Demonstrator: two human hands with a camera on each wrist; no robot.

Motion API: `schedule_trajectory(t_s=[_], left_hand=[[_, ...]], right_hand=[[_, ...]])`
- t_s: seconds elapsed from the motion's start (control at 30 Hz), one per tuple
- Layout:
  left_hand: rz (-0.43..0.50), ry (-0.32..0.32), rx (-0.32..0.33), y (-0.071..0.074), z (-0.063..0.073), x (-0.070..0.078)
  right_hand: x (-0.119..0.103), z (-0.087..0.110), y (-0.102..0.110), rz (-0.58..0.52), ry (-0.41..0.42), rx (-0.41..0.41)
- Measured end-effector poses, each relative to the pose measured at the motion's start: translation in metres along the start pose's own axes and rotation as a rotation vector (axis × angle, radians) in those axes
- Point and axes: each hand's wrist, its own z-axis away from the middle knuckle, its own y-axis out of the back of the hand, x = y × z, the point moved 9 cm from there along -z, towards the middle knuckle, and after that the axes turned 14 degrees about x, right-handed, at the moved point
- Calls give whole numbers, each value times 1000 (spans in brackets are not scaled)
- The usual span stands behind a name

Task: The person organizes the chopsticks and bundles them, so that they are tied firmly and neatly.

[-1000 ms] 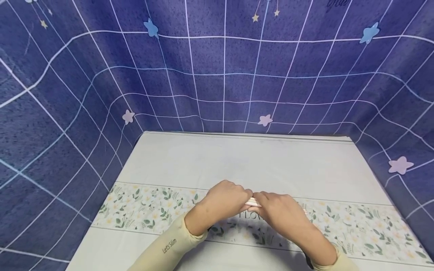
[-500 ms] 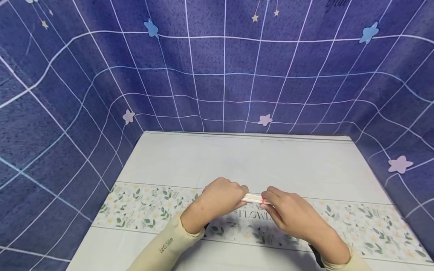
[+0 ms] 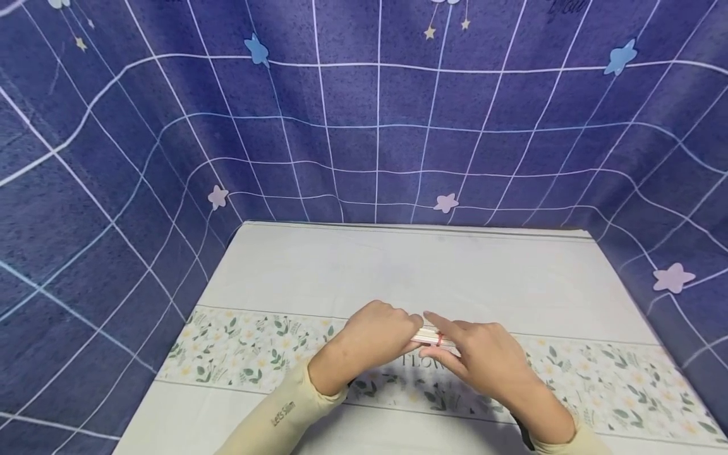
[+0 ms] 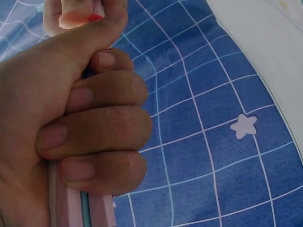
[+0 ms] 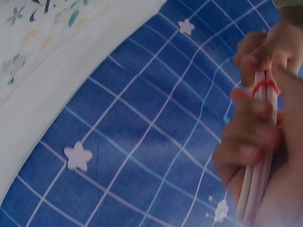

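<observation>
A slim bundle of pale sticks, bound by a thin red band, is held between both hands over the middle of the table. My left hand grips it in a fist; in the left wrist view the sticks come out below the little finger, a teal strip among them. Curled round the other part of the bundle are the fingers of my right hand. In the head view the right index finger and thumb reach past the red band toward the left hand. Much of the bundle is hidden inside the hands.
The white table has a printed floral strip with lettering across it. A blue curtain with a grid and stars hangs behind it and along both sides.
The right hand first slid right along the bundle, uncovering the red band, then came back left a little with index finger and thumb spread. The left hand kept its grip, shifting slightly.
</observation>
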Motion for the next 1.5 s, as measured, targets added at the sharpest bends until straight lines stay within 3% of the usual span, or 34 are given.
schedule_trajectory(t_s=[0.13,0.23,0.37,0.53,0.7,0.87,1.07,1.3,1.5], left_hand=[[18,-1,20,0,0,-1],[29,7,26,1,0,-2],[28,2,1,-1,0,-1],[35,-29,-58,-7,-1,5],[-14,-14,-4,-3,-3,2],[19,8,67,2,-4,-3],[26,102,111,5,5,-23],[-33,33,172,12,11,-25],[-25,44,142,11,12,-25]], right_hand=[[4,0,9,-200,-15,5],[4,-1,12,-256,9,7],[2,0,9,-171,34,-8],[1,3,1,-10,2,-15],[0,2,-3,67,17,31],[6,3,1,66,1,37],[14,6,-1,5,-56,-57],[10,5,-6,-96,-60,-148],[2,2,-4,-19,35,-82]])
